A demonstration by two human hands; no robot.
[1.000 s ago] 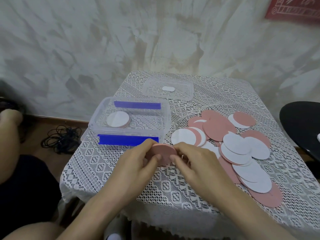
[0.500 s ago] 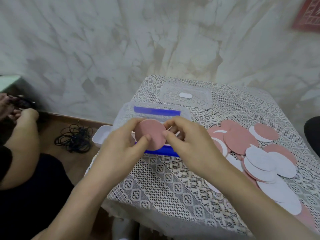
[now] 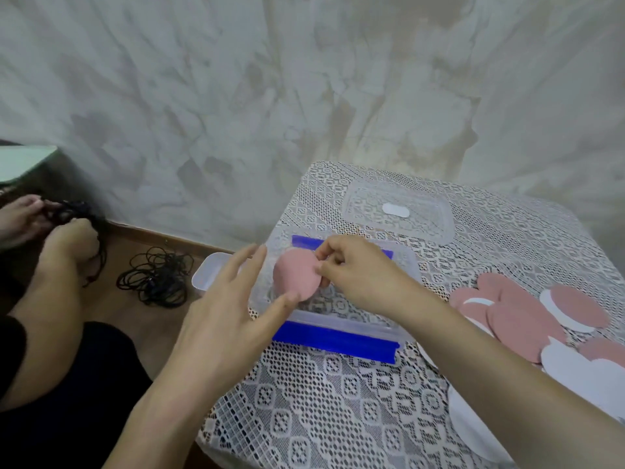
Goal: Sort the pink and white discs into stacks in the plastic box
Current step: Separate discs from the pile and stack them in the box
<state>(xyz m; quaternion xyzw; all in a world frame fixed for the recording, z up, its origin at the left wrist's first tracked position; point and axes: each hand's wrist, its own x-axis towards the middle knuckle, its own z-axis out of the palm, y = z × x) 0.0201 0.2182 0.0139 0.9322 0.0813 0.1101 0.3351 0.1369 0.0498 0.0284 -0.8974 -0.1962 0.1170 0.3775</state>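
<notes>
Head camera counts first: one clear plastic box (image 3: 411,265) on the lace tablecloth (image 3: 321,407), with two blue clips, one on its near long side (image 3: 333,340) and one on its far side (image 3: 304,240). One clear lid (image 3: 429,218) lies flat just behind the box. One pink disc (image 3: 296,275) is off the table. The loose pile of discs (image 3: 524,323) lies to the right of the box. In it I make out about five pink faces and four white ones, but they overlap and run off the frame edge, so I cannot give an exact count.

My operator's right hand (image 3: 358,275) reaches in over the box, thumb and fingers curled and pinching the right edge of the pink disc, which is tilted up above the box's left half. The left hand (image 3: 230,316) is beside it with fingers straight and spread and holds nothing. Its thumb tip is at the disc's lower edge, and I cannot tell whether it touches.

A white oval sticker (image 3: 395,209) sits on the lid, and I can read no writing on it.

On the floor to the left lies one coil of black cable (image 3: 155,275), and beyond it a second person's hand (image 3: 71,238).
</notes>
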